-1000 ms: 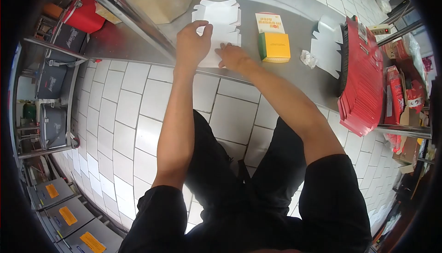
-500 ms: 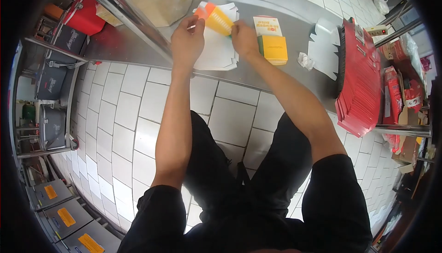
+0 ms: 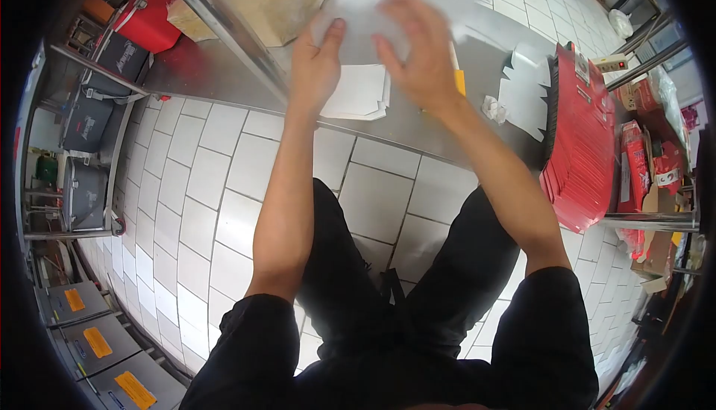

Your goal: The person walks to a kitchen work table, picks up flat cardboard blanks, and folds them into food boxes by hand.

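Observation:
My left hand [image 3: 317, 63] grips the lower left edge of a white card sheet [image 3: 362, 14], raised above the steel table and blurred by motion. Over the right part of this sheet is my right hand [image 3: 418, 48], its fingers spread and smeared, thumb apart. Below the raised sheet a stack of flat white cut card [image 3: 356, 95] lies at the table's front edge. Behind my right hand a small strip of a yellow box [image 3: 460, 82] shows; the rest is hidden.
A crumpled white paper [image 3: 494, 109] and a notched white card [image 3: 524, 93] lie on the steel table [image 3: 418, 120]. A stack of red folded card [image 3: 582, 134] stands at the right. A metal post [image 3: 231, 29] and a large translucent bag [image 3: 261, 0] are at the left.
The printed yellow and orange piece has given way to a white sheet face, now raised and farther forward. My right hand has opened and moved right, covering most of the yellow box.

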`<state>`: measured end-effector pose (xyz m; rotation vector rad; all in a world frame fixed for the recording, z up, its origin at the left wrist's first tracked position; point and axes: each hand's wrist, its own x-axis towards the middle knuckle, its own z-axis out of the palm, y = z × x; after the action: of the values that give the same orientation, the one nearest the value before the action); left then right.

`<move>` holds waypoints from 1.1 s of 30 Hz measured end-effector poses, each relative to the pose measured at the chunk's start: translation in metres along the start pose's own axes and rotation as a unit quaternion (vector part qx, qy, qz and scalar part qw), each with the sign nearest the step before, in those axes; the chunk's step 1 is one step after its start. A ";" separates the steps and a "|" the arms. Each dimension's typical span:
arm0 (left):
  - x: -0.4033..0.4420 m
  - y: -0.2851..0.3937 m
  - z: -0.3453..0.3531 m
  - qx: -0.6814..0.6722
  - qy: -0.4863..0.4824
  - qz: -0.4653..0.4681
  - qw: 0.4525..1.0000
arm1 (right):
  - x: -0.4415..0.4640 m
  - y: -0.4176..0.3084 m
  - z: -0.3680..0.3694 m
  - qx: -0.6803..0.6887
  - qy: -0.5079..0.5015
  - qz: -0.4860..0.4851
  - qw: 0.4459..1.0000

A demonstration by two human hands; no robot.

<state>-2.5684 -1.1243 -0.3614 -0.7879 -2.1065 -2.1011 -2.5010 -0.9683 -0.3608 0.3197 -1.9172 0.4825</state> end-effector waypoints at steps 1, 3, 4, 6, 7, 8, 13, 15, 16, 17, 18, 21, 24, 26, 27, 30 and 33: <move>-0.004 0.004 0.001 0.000 0.000 0.000 1.000 | 0.008 -0.001 -0.008 0.000 0.000 0.000 1.000; -0.014 0.019 0.005 0.029 -0.093 -0.058 0.994 | 0.022 -0.003 -0.028 -0.048 0.048 0.020 0.997; -0.016 0.024 0.006 0.028 -0.095 -0.057 0.993 | 0.023 -0.003 -0.038 -0.092 0.016 0.014 0.996; -0.018 0.030 0.009 0.084 -0.123 0.085 0.985 | 0.025 -0.003 -0.063 -0.083 -0.048 0.053 0.994; -0.014 0.025 0.009 0.081 -0.128 0.087 0.985 | 0.026 -0.005 -0.075 -0.070 -0.113 0.093 0.987; -0.009 0.022 0.009 0.101 -0.076 0.148 0.981 | 0.025 -0.007 -0.085 -0.076 -0.112 0.095 0.986; -0.018 0.040 0.019 0.235 0.166 0.293 0.912 | 0.018 -0.026 -0.102 0.146 -0.149 0.245 0.947; -0.023 0.048 0.028 0.130 0.167 0.166 0.963 | 0.014 -0.032 -0.097 0.189 -0.141 0.253 0.938; -0.027 0.055 0.036 0.129 0.175 0.168 0.962 | 0.014 -0.035 -0.095 0.232 -0.130 0.263 0.928; -0.032 0.064 0.045 0.040 0.128 0.117 0.984 | 0.015 -0.037 -0.096 0.235 -0.135 0.255 0.928; -0.035 0.070 0.049 -0.049 0.078 0.067 0.993 | 0.016 -0.038 -0.097 0.238 -0.165 0.205 0.935; -0.038 0.080 0.046 -0.198 0.027 0.004 0.980 | 0.018 -0.044 -0.096 0.229 -0.195 0.144 0.943; -0.038 0.081 0.040 -0.161 0.004 -0.050 0.986 | 0.020 -0.047 -0.102 0.157 -0.176 0.156 0.959; -0.038 0.070 0.045 -0.171 -0.015 -0.055 0.984 | 0.024 -0.053 -0.106 0.227 -0.139 0.368 0.891; -0.038 0.064 0.049 -0.177 -0.022 -0.006 0.984 | 0.024 -0.054 -0.107 0.248 -0.121 0.435 0.857; -0.046 0.065 0.057 -0.188 -0.048 0.031 0.981 | 0.021 -0.046 -0.102 0.295 -0.024 0.451 0.842; -0.051 0.066 0.066 -0.235 -0.055 0.026 0.970 | 0.016 -0.046 -0.098 0.306 -0.012 0.375 0.875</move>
<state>-2.4778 -1.0815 -0.3250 -1.0090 -1.6171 -2.6196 -2.4076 -0.9625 -0.3047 -0.0447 -1.8179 1.6222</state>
